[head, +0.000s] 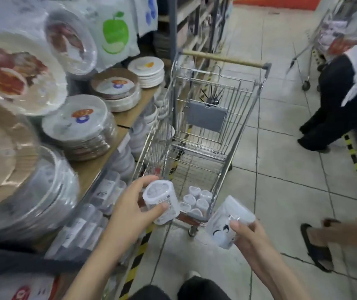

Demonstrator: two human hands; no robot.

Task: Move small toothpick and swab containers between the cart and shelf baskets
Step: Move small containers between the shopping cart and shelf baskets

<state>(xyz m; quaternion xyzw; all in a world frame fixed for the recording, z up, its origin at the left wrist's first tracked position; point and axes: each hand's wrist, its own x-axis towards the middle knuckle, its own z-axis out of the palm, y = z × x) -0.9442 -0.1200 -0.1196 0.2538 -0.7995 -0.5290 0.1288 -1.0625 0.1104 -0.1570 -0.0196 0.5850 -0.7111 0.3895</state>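
Meanwhile each grip curled round one container [161, 201], above cart [205, 131]; plate stacks [80, 126] crowd left shelf.

i see a wire cart [205, 126] on pale floor tiles [281, 169], small white containers [196, 202] clustered on its near floor, wooden shelf [99, 163] at left bearing wrapped plate stacks [80, 126]

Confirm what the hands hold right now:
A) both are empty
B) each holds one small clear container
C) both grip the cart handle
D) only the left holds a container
B: the left hand grips a small clear container, and the right hand holds another container, both near the cart.
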